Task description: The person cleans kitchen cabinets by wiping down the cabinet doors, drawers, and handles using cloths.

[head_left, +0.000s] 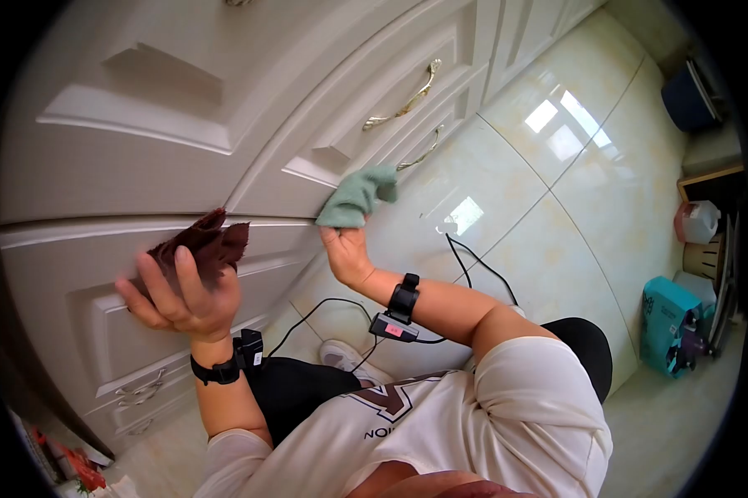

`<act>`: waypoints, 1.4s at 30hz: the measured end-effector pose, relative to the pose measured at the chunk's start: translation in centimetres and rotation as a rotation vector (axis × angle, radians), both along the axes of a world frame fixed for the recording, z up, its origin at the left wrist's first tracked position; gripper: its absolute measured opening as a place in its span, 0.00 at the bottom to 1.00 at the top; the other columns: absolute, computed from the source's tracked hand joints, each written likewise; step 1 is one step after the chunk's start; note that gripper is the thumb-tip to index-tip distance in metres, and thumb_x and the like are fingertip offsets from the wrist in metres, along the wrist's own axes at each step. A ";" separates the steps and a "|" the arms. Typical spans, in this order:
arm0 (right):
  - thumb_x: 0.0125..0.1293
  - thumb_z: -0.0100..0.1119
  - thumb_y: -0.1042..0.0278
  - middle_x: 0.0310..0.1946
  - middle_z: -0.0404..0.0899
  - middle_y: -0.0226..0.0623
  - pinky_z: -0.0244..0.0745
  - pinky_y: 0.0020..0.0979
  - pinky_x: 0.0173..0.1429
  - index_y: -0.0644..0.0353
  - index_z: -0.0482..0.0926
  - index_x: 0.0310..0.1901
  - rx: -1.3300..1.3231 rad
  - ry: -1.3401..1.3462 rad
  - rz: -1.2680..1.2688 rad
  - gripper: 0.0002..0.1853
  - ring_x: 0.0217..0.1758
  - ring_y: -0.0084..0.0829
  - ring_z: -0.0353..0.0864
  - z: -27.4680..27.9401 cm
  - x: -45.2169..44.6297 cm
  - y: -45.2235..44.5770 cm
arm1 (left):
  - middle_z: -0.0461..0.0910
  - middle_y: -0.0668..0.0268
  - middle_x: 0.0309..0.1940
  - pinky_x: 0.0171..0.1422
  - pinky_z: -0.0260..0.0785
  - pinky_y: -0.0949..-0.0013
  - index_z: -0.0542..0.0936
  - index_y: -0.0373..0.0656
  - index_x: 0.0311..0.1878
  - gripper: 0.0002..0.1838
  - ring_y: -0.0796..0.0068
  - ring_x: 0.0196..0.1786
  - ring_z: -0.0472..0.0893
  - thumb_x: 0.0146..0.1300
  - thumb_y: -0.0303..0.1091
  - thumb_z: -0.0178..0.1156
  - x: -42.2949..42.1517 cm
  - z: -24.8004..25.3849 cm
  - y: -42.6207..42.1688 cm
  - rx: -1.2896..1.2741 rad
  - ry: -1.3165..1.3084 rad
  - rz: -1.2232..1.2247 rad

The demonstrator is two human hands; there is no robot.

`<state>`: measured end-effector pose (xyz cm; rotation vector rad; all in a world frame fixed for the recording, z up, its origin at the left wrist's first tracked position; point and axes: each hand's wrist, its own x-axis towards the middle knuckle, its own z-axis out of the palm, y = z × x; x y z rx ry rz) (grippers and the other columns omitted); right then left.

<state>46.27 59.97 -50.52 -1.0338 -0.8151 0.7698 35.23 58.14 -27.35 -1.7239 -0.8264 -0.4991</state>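
My left hand point(187, 295) presses a dark red cloth point(199, 249) against the front of a pale cabinet point(125, 183), its fingers over the cloth's lower part. To the right, my right hand point(349, 253) holds a green cloth point(361, 195) against the cabinet's lower drawer area, below a gold handle point(407, 104). The cloth covers part of the right fingers. A second handle point(421, 149) is just beyond the green cloth. Both wrists wear black bands with small devices.
Black cables point(482, 261) trail over the tiled floor point(556, 241) near my shoes. A teal box point(668, 324), a plastic jug point(699, 222) and a dark blue bin point(689, 98) stand along the right side. Another drawer handle point(141, 386) is at the lower left.
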 end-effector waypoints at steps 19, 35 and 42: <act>0.68 0.43 0.74 0.71 0.51 0.59 0.35 0.48 0.78 0.70 0.61 0.66 0.151 -0.030 -0.347 0.24 0.74 0.59 0.45 2.0 7.2 8.7 | 0.68 0.54 0.64 0.72 0.57 0.50 0.74 0.46 0.58 0.23 0.42 0.70 0.60 0.58 0.37 0.56 0.0 0.1 -0.1 -0.014 -0.001 -0.018; 0.61 0.55 0.64 0.60 0.65 0.59 0.50 0.53 0.70 0.68 0.70 0.56 0.144 -0.619 -0.453 0.23 0.65 0.59 0.61 -1.6 7.4 9.3 | 0.70 0.56 0.64 0.71 0.58 0.49 0.76 0.48 0.57 0.20 0.42 0.69 0.62 0.60 0.38 0.54 -0.5 0.1 -0.4 -0.040 0.005 -0.039; 0.59 0.55 0.63 0.67 0.61 0.57 0.39 0.54 0.76 0.67 0.67 0.62 0.281 -0.417 -0.375 0.29 0.71 0.62 0.53 -0.2 14.6 12.2 | 0.71 0.55 0.63 0.70 0.58 0.49 0.77 0.48 0.56 0.19 0.43 0.68 0.63 0.61 0.40 0.54 -0.8 0.3 -0.4 -0.058 0.018 -0.052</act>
